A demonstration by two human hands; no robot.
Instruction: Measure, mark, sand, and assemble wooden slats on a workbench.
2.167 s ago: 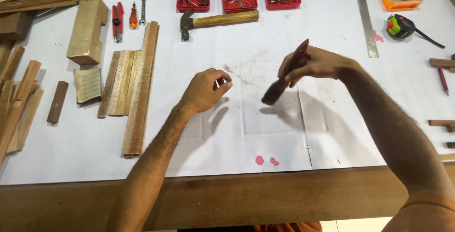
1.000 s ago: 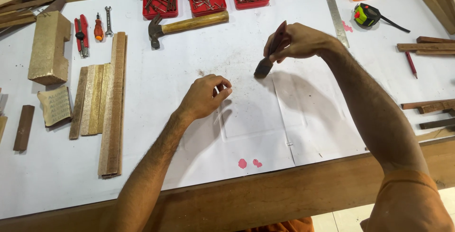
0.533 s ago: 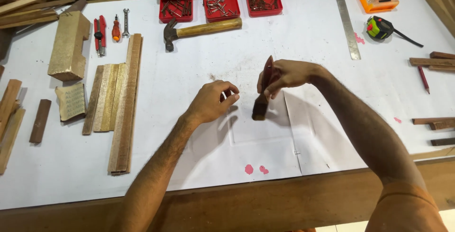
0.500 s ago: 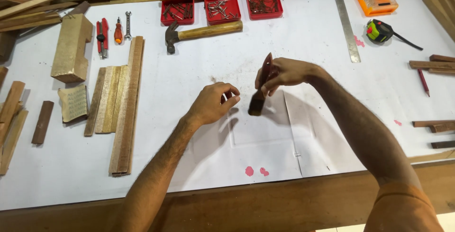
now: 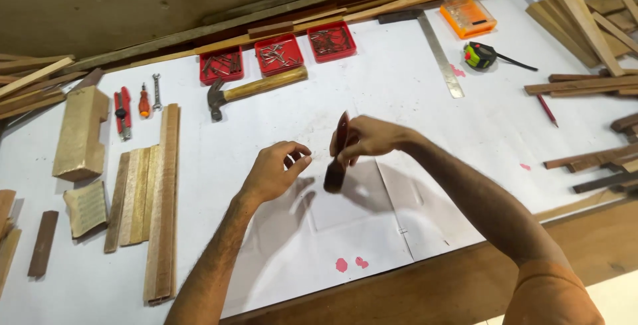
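Covering nearly the whole view, the white worktop (image 5: 465, 132) is carrying everything else, with the two hands now meeting over its middle. Since the earlier pictures the right hand (image 5: 369, 140) has been drawing in from further out to the right, and the dark brush (image 5: 337, 155) it is pinching has been swinging from a slant to almost upright, bristles down and hanging just above the paper. The left hand (image 5: 274, 171) has been holding its place, fingertips curled together in a narrow grip; whether something tiny is sitting between them I cannot tell. Judging from this, the work is shifting from reaching to close handling at one spot.

Lying well to the left is a bundle of wooden strips (image 5: 149, 199), with a pale wooden block (image 5: 80, 132) behind it. A hammer (image 5: 256, 89) is resting beyond the hands, near three red trays (image 5: 278, 54) of nails. A steel ruler (image 5: 440, 56) and a tape measure (image 5: 481, 54) are sitting further right. Nothing is blocking the patch under the hands.
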